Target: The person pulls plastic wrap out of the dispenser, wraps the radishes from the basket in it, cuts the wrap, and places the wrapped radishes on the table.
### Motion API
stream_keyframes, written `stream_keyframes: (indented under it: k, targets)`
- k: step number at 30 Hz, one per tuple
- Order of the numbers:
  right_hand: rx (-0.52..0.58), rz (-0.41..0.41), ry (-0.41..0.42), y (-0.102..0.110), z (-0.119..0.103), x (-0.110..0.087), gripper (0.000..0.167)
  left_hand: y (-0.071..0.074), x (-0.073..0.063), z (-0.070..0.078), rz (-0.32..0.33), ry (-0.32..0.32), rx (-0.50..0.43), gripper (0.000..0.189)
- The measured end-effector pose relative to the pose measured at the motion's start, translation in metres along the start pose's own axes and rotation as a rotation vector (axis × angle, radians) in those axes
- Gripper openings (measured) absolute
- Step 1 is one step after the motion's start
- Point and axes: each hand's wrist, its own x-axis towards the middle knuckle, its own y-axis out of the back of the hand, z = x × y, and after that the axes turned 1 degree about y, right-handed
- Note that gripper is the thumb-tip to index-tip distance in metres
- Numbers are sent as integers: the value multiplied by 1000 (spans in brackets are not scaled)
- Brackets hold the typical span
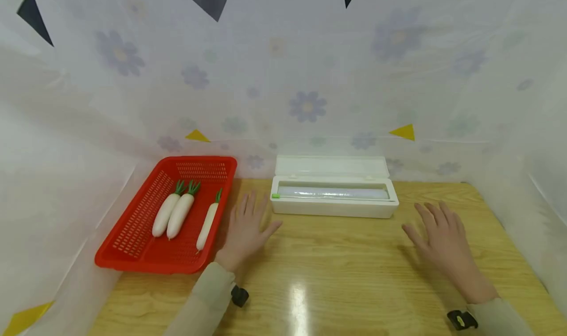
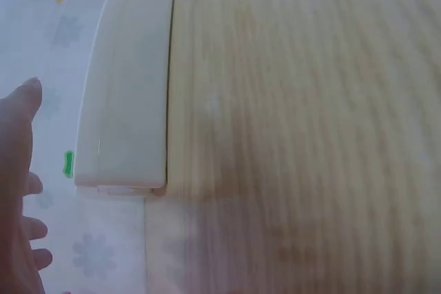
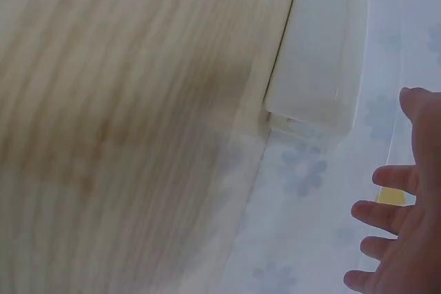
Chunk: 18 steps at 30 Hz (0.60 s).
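Observation:
My left hand (image 1: 246, 229) hovers with fingers spread between the red basket (image 1: 106, 257) and a white cling-film box (image 1: 332, 208). Nothing is in its grasp. Out to the right, my right hand (image 1: 444, 241) is spread too and holds nothing. The box's lid (image 1: 331, 166) is raised at the back, and a roll of clear film (image 1: 332, 193) lies inside. A small green slider (image 1: 275, 196) sits at the box's left end. In the left wrist view the box (image 2: 131, 87) is near my left thumb. The right wrist view shows the box's other end (image 3: 320, 53).
Inside the basket are two plump white radishes (image 1: 165, 215) side by side and a slimmer white radish (image 1: 207, 227) by the right wall. Wood-grain tabletop (image 1: 345, 272) lies beneath everything. A flowered white curtain (image 1: 266, 70) hangs behind and at both sides.

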Motion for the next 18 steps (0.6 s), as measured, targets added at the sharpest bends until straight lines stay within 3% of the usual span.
stream_keyframes:
  k: [3,5,12,18]
  targets:
    - [27,67,56,0,3,11,61,0,13,-2,38,-27,-47,79]
    - [45,67,61,1,3,19,53,-1,21,-2,56,-43,-88,74]
    - [136,-22,4,1,-1,44,33,-6,49,1,118,-50,-319,50]
    - [199,-88,-25,-6,0,60,26,-7,66,1,114,-31,-444,32]
